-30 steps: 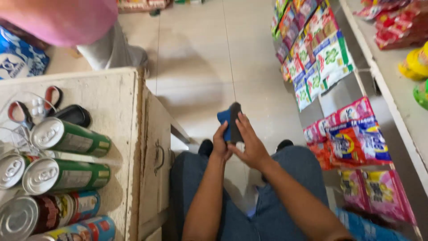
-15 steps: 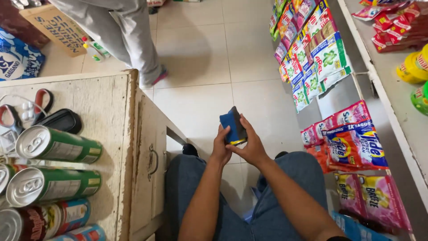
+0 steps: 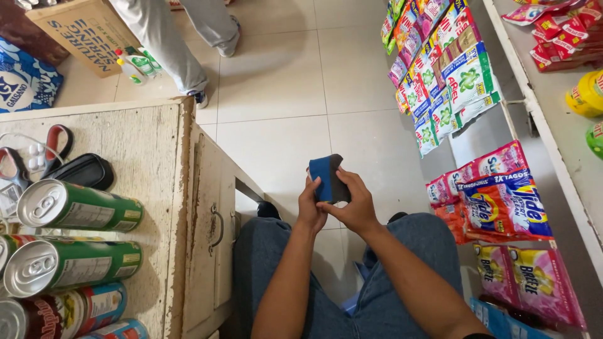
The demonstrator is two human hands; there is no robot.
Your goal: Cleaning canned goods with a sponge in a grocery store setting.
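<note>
Two hands (image 3: 336,207) around soft blue-black pouch (image 3: 328,179)

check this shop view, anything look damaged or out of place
The wooden counter looks worn, its pale paint chipped along the edge. Green cans lie on their sides on it. The blue and black wallet in both hands looks normal.

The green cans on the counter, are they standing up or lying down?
Lying down: both green cans rest on their sides, tops facing the camera.

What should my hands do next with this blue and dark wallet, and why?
Probably spread it open with the right hand while the left hand steadies it: both hands already grip the wallet upright over the lap, and it looks only partly unfolded.
</note>
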